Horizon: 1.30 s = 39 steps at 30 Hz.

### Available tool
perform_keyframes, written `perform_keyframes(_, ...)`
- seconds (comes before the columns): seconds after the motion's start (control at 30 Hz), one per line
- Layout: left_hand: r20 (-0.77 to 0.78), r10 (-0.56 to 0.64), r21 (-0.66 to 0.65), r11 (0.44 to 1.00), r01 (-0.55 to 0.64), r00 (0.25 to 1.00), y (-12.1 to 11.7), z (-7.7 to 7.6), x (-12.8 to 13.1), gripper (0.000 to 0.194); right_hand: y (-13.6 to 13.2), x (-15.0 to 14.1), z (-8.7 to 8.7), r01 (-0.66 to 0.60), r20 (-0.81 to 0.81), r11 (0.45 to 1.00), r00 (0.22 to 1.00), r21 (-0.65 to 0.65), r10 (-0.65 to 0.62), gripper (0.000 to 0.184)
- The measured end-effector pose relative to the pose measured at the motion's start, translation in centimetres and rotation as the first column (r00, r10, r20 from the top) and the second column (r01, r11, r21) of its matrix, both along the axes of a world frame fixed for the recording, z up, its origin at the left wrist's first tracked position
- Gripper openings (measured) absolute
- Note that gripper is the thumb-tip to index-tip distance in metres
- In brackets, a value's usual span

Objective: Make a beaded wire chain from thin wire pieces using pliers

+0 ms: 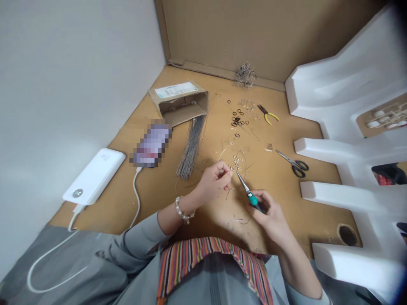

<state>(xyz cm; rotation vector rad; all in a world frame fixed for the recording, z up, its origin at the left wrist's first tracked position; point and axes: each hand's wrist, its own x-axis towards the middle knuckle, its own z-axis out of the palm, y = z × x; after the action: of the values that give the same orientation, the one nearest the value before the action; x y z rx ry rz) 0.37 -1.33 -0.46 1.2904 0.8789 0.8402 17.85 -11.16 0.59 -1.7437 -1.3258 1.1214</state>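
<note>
My right hand (270,214) is closed around needle-nose pliers (252,198) with green and black handles. Their thin tip points up and left, close to the fingertips of my left hand (218,177). Thumb and index finger of that hand are pinched together; a tiny shiny piece shows at their tips, too small to name. Just beyond lie several small shiny rings (237,163) and loose thin wires (249,167). A bent piece of wire (235,220) rests on the table nearer my body.
A wire bundle (191,148) leans out of an open cardboard box (181,101). Black rings (237,120), yellow-handled pliers (267,114), scissors (294,163) and a wire tangle (245,75) lie around. A phone (151,144) and white power bank (95,176) sit left; white moulded foam (333,192) stands right.
</note>
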Motion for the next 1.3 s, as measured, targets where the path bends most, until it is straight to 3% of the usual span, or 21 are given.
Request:
perform_keyframes(0.1, 0.058, -0.034, -0.024, 0.999, 0.035, 0.998, 0.1, 0.4, -0.1, 0.015, 0.1, 0.1, 0.4, -0.072, -0.32, 0.99, 0.947, -0.118, 0.031, 0.019)
perform_keyframes(0.2, 0.092, -0.04, -0.045, 0.998, 0.045, 0.995, 0.2, 0.8, -0.1, 0.016, 0.1, 0.1, 0.4, -0.164, -0.582, 0.971, 0.813, -0.176, 0.032, 0.016)
perform_keyframes(0.27, 0.106, -0.042, -0.058, 0.997, 0.049, 0.993, 0.2, 0.9, 0.0, 0.017, 0.1, 0.0, 0.3, -0.183, -0.653, 0.966, 0.757, -0.182, 0.02, 0.017)
perform_keyframes(0.33, 0.112, -0.04, -0.069, 0.996, 0.048, 0.993, 0.2, 0.8, 0.0, 0.017, 0.0, 0.0, 0.3, -0.181, -0.655, 0.965, 0.755, -0.187, 0.015, 0.017)
perform_keyframes(0.4, 0.108, -0.04, -0.075, 0.996, 0.049, 0.993, 0.3, 0.7, 0.0, 0.017, 0.0, -0.1, 0.4, -0.142, -0.572, 0.972, 0.82, -0.185, 0.012, 0.018)
perform_keyframes(0.5, 0.1, -0.043, -0.082, 0.995, 0.051, 0.994, 0.3, 0.5, 0.0, 0.018, -0.1, -0.2, 0.8, -0.04, -0.317, 0.991, 0.948, -0.131, -0.003, 0.023)
perform_keyframes(0.57, 0.106, -0.043, -0.086, 0.995, 0.052, 0.993, 0.3, 0.6, 0.0, 0.018, -0.1, -0.2, 0.9, -0.006, -0.157, 0.998, 0.988, -0.07, -0.005, 0.025)
perform_keyframes(0.7, 0.112, -0.035, -0.09, 0.995, 0.045, 0.993, 0.2, 0.7, 0.0, 0.02, -0.1, -0.1, 0.8, -0.007, 0.024, 1.0, 1.0, 0.003, 0.007, 0.029)
perform_keyframes(0.97, 0.105, -0.016, -0.094, 0.995, 0.026, 0.994, 0.2, 0.5, 0.0, 0.018, -0.4, 0.2, 0.9, -0.018, 0.241, 0.999, 0.97, 0.033, 0.009, 0.027)
perform_keyframes(1.03, 0.081, 0.005, -0.109, 0.994, 0.004, 0.997, 0.2, 0.5, 0.0, 0.017, -0.3, 0.9, 0.8, 0.08, 0.425, 0.997, 0.902, 0.003, -0.074, 0.03)
perform_keyframes(1.13, 0.04, 0.041, -0.139, 0.99, -0.035, 0.998, 0.4, 0.4, 0.0, 0.017, 0.1, 2.5, 0.0, 0.21, 0.781, 0.977, 0.605, 0.028, -0.152, 0.037)
perform_keyframes(1.2, 0.017, 0.057, -0.154, 0.987, -0.054, 0.998, 0.5, 0.2, 0.0, 0.017, 0.3, 3.7, -1.0, 0.144, 0.892, 0.986, 0.429, 0.087, -0.141, 0.038)
perform_keyframes(1.3, 0.0, 0.092, -0.158, 0.983, -0.091, 0.996, 0.9, -0.1, 0.0, 0.019, 0.6, 5.0, -2.6, 0.094, 0.937, 0.983, 0.299, 0.158, -0.179, 0.04)
